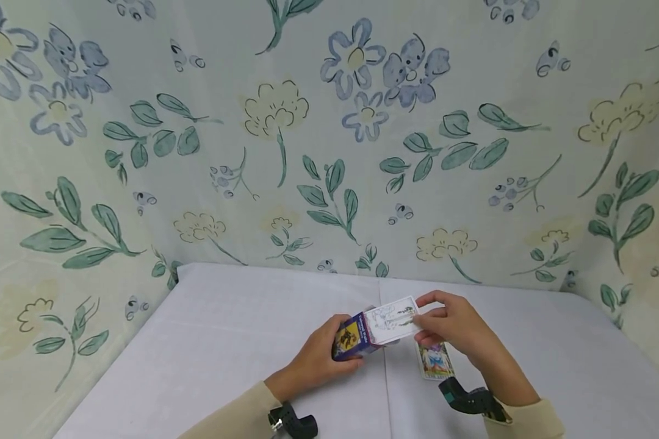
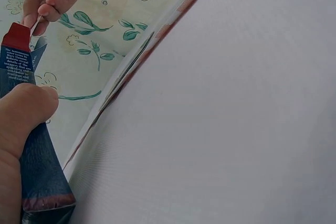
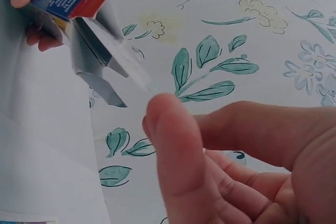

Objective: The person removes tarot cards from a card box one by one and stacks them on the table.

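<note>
A dark blue card box (image 1: 357, 344) is gripped by my left hand (image 1: 321, 356), its thumb along the near side. The open end faces right, and its flaps stand out in the right wrist view. A white card with a line drawing (image 1: 391, 321) reaches partly out of that end. My right hand (image 1: 456, 323) pinches the card's outer edge between thumb and fingers. Below the right hand, a colourful card or stack of cards (image 1: 436, 361) lies on the white cloth. In the left wrist view the box (image 2: 42, 156) shows its printed side and red flap.
White cloth (image 1: 225, 323) covers the table, with a crease running front to back near the middle. A floral curtain (image 1: 225, 152) hangs behind it and at both sides. Each wrist carries a black camera mount (image 1: 469, 399).
</note>
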The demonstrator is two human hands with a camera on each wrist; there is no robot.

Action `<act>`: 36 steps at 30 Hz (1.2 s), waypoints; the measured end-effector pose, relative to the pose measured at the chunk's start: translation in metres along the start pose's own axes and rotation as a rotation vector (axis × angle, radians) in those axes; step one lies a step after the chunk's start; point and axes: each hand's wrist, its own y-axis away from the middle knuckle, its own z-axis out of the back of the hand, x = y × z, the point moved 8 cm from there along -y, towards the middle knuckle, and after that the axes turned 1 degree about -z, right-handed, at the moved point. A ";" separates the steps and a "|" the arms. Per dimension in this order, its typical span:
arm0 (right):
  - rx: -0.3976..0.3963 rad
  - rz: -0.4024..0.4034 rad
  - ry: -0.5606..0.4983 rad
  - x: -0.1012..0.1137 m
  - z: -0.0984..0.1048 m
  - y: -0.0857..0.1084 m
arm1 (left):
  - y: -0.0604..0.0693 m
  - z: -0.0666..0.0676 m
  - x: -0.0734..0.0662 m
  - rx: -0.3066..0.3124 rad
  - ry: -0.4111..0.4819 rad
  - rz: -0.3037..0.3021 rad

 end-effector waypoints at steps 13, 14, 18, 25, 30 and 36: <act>0.042 0.052 0.037 0.003 0.011 0.000 | -0.001 0.001 -0.001 -0.006 -0.003 -0.007; 0.043 0.059 0.046 0.003 0.012 0.000 | -0.002 0.001 -0.001 -0.006 -0.005 -0.006; 0.040 0.065 0.068 0.003 0.016 0.000 | -0.002 0.001 -0.001 0.002 -0.008 0.007; 0.004 0.064 0.075 0.002 0.024 -0.002 | -0.003 0.002 -0.003 -0.001 -0.002 -0.002; -0.015 0.059 0.088 0.000 0.030 -0.003 | -0.003 0.001 -0.002 0.004 0.000 0.004; -0.047 0.053 0.109 -0.003 0.036 -0.001 | -0.001 0.000 0.000 0.006 0.006 0.011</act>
